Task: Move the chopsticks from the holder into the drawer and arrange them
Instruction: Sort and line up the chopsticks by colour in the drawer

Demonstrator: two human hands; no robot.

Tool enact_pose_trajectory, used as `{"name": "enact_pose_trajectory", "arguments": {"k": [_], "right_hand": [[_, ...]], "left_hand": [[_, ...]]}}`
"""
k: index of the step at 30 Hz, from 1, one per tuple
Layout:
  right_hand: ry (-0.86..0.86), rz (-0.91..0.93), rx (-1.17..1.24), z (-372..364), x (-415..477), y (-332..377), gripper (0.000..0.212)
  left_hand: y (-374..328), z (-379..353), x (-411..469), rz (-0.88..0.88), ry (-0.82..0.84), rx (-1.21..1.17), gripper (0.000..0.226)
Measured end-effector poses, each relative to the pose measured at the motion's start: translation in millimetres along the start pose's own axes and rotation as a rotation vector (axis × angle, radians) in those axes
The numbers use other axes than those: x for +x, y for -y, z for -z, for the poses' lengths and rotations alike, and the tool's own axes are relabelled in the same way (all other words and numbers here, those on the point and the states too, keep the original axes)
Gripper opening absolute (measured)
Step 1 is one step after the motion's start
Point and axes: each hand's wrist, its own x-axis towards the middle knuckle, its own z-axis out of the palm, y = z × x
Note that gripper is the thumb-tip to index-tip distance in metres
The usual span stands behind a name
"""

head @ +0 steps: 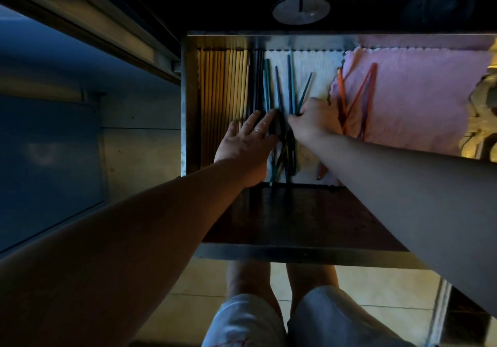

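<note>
The metal drawer (185, 99) stands pulled open below me. Yellow wooden chopsticks (223, 83) lie in a neat row along its left side. Beside them dark and teal chopsticks (279, 88) lie fanned out on a white cloth (320, 64). My left hand (247, 142) lies flat with straight fingers on the left part of this dark bunch. My right hand (312, 120) has its fingers curled round a few teal chopsticks at their middle. Orange chopsticks (357, 94) lie crossed on a pink cloth (419, 91) to the right. No holder is in view.
A round metal knob (301, 9) sits on the dark surface above the drawer. The drawer's dark front panel (295, 217) lies near me. My knees (282, 317) and a tiled floor are below. A blue cabinet front (45, 158) stands at the left.
</note>
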Motion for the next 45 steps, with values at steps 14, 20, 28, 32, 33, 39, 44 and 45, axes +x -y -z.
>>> {"name": "enact_pose_trajectory", "arguments": {"k": [14,20,28,32,33,39,44,45], "right_hand": [[-0.055,0.052,0.150,0,1,-5,0.019],[-0.076,0.097,0.223,2,1,-6,0.020],[-0.069,0.088,0.217,4,-2,-7,0.013],[-0.078,0.186,0.151,4,-12,-9,0.012],[-0.073,0.197,0.113,3,-13,-10,0.012],[0.009,0.109,-0.080,4,-9,-4,0.026],[0.070,0.036,0.081,9,-5,-7,0.022],[0.073,0.042,0.122,8,-5,-10,0.021]], "left_hand": [[6,-6,-4,0.041,-0.011,0.030,0.076],[0,-7,-2,0.081,-0.007,-0.024,0.078],[3,-8,-4,0.096,-0.010,-0.021,0.081],[5,-10,-4,0.074,0.014,0.002,0.083],[5,-10,-3,0.071,0.022,0.000,0.084],[5,-9,-1,0.070,0.073,-0.070,0.086],[6,-5,-1,0.060,0.094,-0.095,0.085],[6,-4,-1,0.058,0.100,-0.091,0.085]]}}
